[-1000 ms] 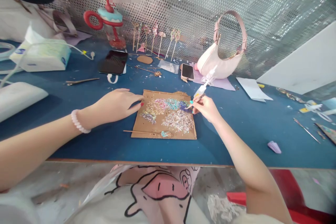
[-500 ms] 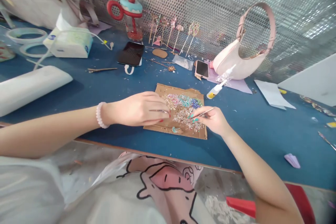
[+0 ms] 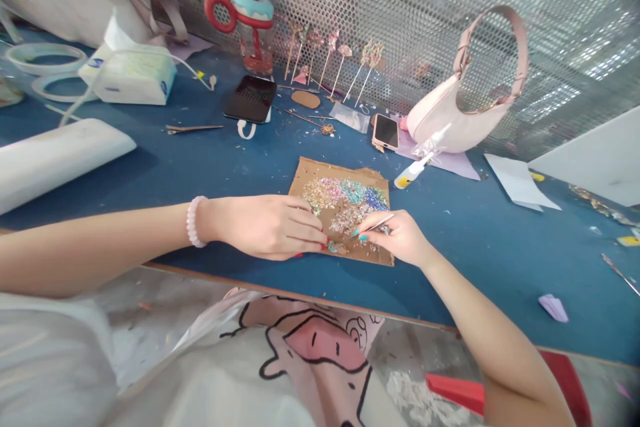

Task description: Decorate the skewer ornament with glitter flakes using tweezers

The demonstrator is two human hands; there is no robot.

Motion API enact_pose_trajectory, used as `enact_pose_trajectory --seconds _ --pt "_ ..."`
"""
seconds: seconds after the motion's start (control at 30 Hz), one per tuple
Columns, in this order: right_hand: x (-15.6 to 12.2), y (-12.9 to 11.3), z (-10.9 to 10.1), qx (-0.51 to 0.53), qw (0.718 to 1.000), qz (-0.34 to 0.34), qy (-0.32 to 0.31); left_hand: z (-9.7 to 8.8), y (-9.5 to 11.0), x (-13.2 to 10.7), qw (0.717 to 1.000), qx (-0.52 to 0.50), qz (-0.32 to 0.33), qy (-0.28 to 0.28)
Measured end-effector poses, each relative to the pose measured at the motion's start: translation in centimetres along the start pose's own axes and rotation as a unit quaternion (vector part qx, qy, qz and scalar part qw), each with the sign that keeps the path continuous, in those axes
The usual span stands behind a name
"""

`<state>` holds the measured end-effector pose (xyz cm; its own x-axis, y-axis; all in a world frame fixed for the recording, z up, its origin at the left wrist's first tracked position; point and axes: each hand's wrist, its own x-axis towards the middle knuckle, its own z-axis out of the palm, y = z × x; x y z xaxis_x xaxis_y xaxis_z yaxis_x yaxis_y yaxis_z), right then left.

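My right hand (image 3: 397, 235) pinches slim metal tweezers (image 3: 376, 223), their tips low over the cardboard sheet (image 3: 310, 173). Right by those tips lies a small bead-covered piece (image 3: 337, 248) in teal and peach tones, near the sheet's front edge. My left hand (image 3: 280, 227) reaches in palm down from the other side, fingers stretched and thumb apart. Its fingertips are at the left end of that piece; whether they press on it I cannot tell. Loose beads (image 3: 345, 195) lie sorted by colour on the cardboard, pale ones (image 3: 350, 217) in front.
Behind the cardboard stand a glue bottle (image 3: 410, 173), a phone (image 3: 386, 131) and a pink handbag (image 3: 445, 113). Decorated sticks (image 3: 345, 53) line the mesh wall near a red-handled cup (image 3: 255, 47). Scissors (image 3: 195, 129), a black phone (image 3: 250, 100) and a tissue box (image 3: 133, 80) are further left.
My left hand has come down toward the table edge, its fingertips now by the bead-covered piece. The tweezers in my right hand have shifted left and down toward the same piece.
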<state>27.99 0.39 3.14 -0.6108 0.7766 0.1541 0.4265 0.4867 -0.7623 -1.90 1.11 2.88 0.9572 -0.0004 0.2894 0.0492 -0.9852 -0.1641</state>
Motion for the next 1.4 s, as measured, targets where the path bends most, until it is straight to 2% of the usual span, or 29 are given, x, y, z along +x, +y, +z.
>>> enact_pose_trajectory --seconds 0.17,0.4,0.6,0.83,1.07,1.2,1.4 --pt "-0.02 -0.19 -0.05 -0.013 1.0 -0.008 -0.005 0.22 0.09 0.12 0.999 -0.019 -0.009 -0.034" --pt "0.02 -0.34 -0.08 -0.023 0.999 -0.016 -0.017 0.09 0.27 0.3 0.999 0.028 0.019 0.036" --pt "0.01 -0.31 0.0 -0.029 0.999 -0.02 -0.017 0.2 0.28 0.39 1.0 0.01 -0.001 -0.023" --pt "0.01 -0.37 -0.02 -0.031 0.999 -0.026 -0.014 0.34 0.27 0.28 0.999 0.014 0.017 0.025" --pt "-0.03 -0.29 0.1 -0.028 0.999 -0.032 -0.009 0.77 0.1 0.07 0.998 -0.061 -0.016 -0.012" --pt "-0.07 -0.14 0.14 -0.03 0.999 -0.031 -0.008 0.84 -0.09 0.1 0.994 -0.108 -0.025 -0.006" --pt "-0.09 -0.09 0.14 -0.031 0.999 -0.028 -0.01 0.45 0.12 0.34 0.995 -0.085 -0.04 -0.034"
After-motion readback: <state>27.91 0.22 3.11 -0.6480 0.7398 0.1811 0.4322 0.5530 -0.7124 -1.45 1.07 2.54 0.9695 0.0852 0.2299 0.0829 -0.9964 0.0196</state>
